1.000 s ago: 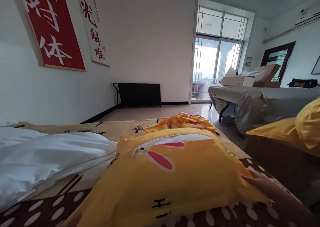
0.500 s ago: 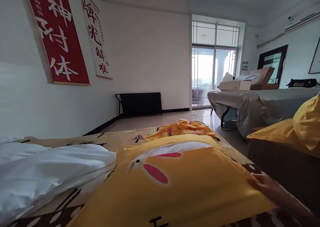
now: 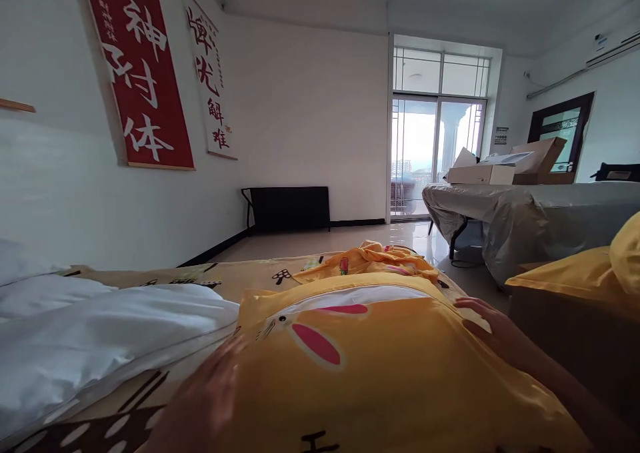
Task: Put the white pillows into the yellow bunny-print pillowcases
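Note:
A yellow pillow [image 3: 400, 360] with a rabbit print lies on the patterned bedding, and white shows through the gap at its far end. Against its left side rests my left hand [image 3: 213, 390], blurred, the fingers stretched out along the fabric. My right hand [image 3: 487, 320] is at the far right edge of the pillow, its thumb and fingers apart and touching the cloth. White pillows or white cloth [image 3: 135, 320] lie left of my left hand. Beyond the pillow is a crumpled yellow printed cloth [image 3: 370, 258].
The bedding [image 3: 120, 276] is beige and brown. At the right, another yellow pillow [image 3: 575, 273] sits on a brown box-like surface [image 3: 555, 346]. Farther back stand a plastic-covered table [image 3: 545, 206] with open boxes and a black folded frame [image 3: 293, 208] by the wall.
My left hand has come into view at the pillow's left side. My right hand has shifted from the near right edge to farther up that edge. The view has turned slightly left.

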{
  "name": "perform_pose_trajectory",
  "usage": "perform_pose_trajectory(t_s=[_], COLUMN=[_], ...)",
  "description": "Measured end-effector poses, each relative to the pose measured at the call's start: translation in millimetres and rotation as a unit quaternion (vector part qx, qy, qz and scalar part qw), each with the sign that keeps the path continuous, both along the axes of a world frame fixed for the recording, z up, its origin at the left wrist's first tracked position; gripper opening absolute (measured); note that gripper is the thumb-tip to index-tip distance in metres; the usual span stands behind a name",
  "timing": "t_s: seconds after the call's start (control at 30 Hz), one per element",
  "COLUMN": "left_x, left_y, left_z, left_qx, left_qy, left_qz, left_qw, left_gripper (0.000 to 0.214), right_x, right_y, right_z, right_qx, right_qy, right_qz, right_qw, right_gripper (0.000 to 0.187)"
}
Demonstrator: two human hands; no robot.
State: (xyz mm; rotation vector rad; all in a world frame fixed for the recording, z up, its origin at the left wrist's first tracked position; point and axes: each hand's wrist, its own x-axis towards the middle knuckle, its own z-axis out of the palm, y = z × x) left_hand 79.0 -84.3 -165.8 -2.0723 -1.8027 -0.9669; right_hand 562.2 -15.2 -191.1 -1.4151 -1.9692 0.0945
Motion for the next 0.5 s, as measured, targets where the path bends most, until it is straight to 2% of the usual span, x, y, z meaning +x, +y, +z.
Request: perform_pose_trajectory(t_s=[0.07, 0.1, 0.17, 0.2, 0.27, 0.37, 0.5], left_x=[39, 55, 71, 70, 53, 14, -14], left_y=[29, 44, 71, 82, 98, 106, 100], left_z=[21.5, 31.6, 46.3, 50.1, 51.4, 43.0, 26.6], left_qx=[-0.063, -0.072, -0.116, -0.140, -0.201, -0.264, -0.267], left_qy=[0.030, 0.044, 0.054, 0.051, 0.034, -0.007, -0.083], left_qz=[-0.093, -0.118, -0.135, -0.139, -0.150, -0.150, -0.127], left_qw=[0.993, 0.989, 0.983, 0.979, 0.967, 0.953, 0.952], left_gripper=[0.041, 0.040, 0.034, 0.032, 0.033, 0.037, 0.040], right_x=[-47, -67, -93, -98, -96, -77, -56], right_y=[13, 20, 32, 38, 49, 58, 61], right_z=[28.2, 37.0, 43.7, 42.9, 37.5, 28.8, 17.1], right_qx=[0.032, 0.042, 0.038, 0.027, -0.010, -0.059, -0.103], right_qy=[-0.029, -0.056, -0.103, -0.114, -0.120, -0.117, -0.084], right_qz=[0.071, 0.081, 0.073, 0.066, 0.061, 0.039, 0.022], right_qw=[0.997, 0.994, 0.991, 0.991, 0.991, 0.991, 0.991], right_gripper=[0.038, 0.036, 0.036, 0.036, 0.035, 0.036, 0.042])
